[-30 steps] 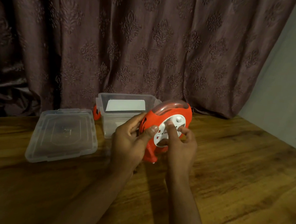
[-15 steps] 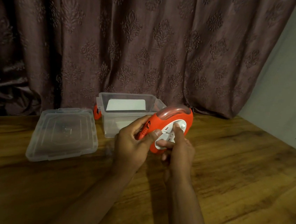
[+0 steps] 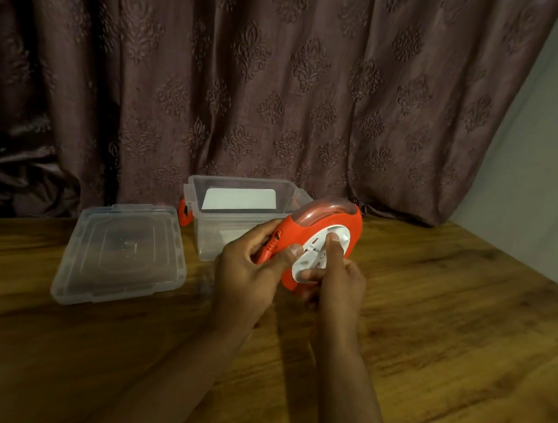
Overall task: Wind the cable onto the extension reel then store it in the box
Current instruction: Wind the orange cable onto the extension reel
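Note:
An orange extension reel (image 3: 345,223) with a white centre disc is held upright just above the wooden table. My left hand (image 3: 250,270) grips its left edge, thumb across the front. My right hand (image 3: 339,283) holds the white disc, with one finger pressed into the disc's upper part and the other fingers curled at its lower rim. No loose cable shows. The clear plastic box (image 3: 235,220) stands open directly behind the reel, with orange latches at its sides.
The box's clear lid (image 3: 121,253) lies flat on the table to the left of the box. A patterned brown curtain (image 3: 251,70) hangs behind the table. A pale wall (image 3: 552,154) runs along the right side.
The reel has tilted and shifted slightly right. My right finger has turned the white disc, moving from its middle up towards its upper right.

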